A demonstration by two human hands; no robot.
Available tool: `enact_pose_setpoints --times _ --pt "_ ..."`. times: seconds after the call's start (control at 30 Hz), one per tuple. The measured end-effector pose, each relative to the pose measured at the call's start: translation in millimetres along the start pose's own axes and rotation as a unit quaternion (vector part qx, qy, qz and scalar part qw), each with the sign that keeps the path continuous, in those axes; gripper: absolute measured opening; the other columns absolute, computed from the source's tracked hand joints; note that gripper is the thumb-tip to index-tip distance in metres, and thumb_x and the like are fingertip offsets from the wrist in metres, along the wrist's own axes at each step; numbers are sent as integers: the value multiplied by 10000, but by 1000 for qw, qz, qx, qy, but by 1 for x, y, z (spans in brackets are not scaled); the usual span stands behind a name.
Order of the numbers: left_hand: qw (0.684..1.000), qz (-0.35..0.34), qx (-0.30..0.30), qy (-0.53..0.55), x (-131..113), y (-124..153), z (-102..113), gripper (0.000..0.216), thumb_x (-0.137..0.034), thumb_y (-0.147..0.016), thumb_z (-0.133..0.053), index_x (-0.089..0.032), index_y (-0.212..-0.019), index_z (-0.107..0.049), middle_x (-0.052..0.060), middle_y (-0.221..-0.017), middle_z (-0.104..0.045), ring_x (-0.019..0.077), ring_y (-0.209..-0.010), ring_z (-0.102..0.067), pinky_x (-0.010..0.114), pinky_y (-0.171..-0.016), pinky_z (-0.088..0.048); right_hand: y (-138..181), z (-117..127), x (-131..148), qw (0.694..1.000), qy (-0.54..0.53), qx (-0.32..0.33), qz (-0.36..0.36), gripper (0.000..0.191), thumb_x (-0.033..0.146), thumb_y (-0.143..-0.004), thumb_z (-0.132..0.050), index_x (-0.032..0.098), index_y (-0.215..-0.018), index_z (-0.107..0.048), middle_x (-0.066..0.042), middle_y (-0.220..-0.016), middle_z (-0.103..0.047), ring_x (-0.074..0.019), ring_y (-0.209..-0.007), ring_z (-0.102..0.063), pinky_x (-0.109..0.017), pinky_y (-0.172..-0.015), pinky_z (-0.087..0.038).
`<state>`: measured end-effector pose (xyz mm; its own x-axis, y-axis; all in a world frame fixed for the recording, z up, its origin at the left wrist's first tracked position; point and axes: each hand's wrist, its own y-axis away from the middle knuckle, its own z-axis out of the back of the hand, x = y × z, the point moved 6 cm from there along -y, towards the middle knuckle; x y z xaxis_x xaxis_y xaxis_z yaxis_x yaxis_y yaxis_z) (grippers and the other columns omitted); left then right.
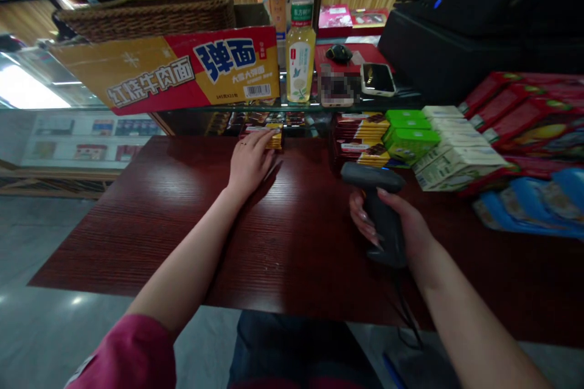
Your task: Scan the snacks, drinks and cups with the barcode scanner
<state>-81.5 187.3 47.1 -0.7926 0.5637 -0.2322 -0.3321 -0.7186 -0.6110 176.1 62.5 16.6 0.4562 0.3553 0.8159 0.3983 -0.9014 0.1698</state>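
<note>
My left hand (250, 157) reaches to the back of the dark wooden counter. Its fingers lie stretched over the top of some red and yellow wrapped bars (274, 140), which it partly hides. My right hand (410, 225) is wrapped round the handle of a dark grey barcode scanner (385, 219), held above the counter with its head towards the left. A cable hangs down from the scanner's handle. Just beyond the scanner, similar wrapped bars (360, 140) are stacked beside green boxes (410, 134).
Pale cartons (456, 146), red boxes (529, 109) and blue packs (529, 203) line the right side. On the glass shelf stand a noodle carton (182, 73), a drink bottle (300, 42) and a phone (378, 79). A black machine (456, 42) fills the back right.
</note>
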Motion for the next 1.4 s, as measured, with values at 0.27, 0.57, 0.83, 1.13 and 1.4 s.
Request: enact_pose_setpoints --times 0.27,0.57,0.83,1.13,1.4 --pt "978 -188 67 64 -115 -23 -63 545 -268 -995 -606 -203 -1525 -495 121 -1589 -513 285 -1492 -458 433 -1168 -429 13 16 41 987 -26 -73 142 364 535 -837 -739 191 -809 -624 29 -686 -415 -93 -480 -358 -178 -355 -331" --pt "964 -82 -39 249 -106 -4 -29 286 -352 -1048 -556 -234 -1231 -742 65 -1267 -764 207 -1260 -682 364 -1083 -516 17 5 44 988 -34 -17 147 392 553 -805 -769 195 -796 -609 36 -683 -425 -87 -479 -352 -166 -339 -330" --pt "897 227 23 379 -60 28 -33 338 -478 -909 -707 -191 -1038 -831 50 -1014 -825 243 -924 -773 340 -804 -630 12 -13 11 999 5 53 7 410 553 -800 -785 160 -806 -671 4 -672 -543 -91 -455 -440 -182 -333 -404" --pt "822 300 59 481 -58 28 -50 373 -470 -863 -745 -164 -1060 -825 63 -978 -817 174 -774 -736 274 -620 -632 0 -2 -7 997 53 -42 -40 398 528 -789 -799 166 -769 -635 8 -607 -541 -103 -427 -448 -192 -301 -398" --pt "842 283 46 458 -56 29 -52 272 -414 -904 -715 -191 -1006 -834 55 -947 -822 195 -788 -751 305 -635 -635 1 -5 -5 998 57 -32 -25 364 499 -826 -771 171 -752 -631 14 -582 -514 -100 -418 -427 -196 -312 -385"
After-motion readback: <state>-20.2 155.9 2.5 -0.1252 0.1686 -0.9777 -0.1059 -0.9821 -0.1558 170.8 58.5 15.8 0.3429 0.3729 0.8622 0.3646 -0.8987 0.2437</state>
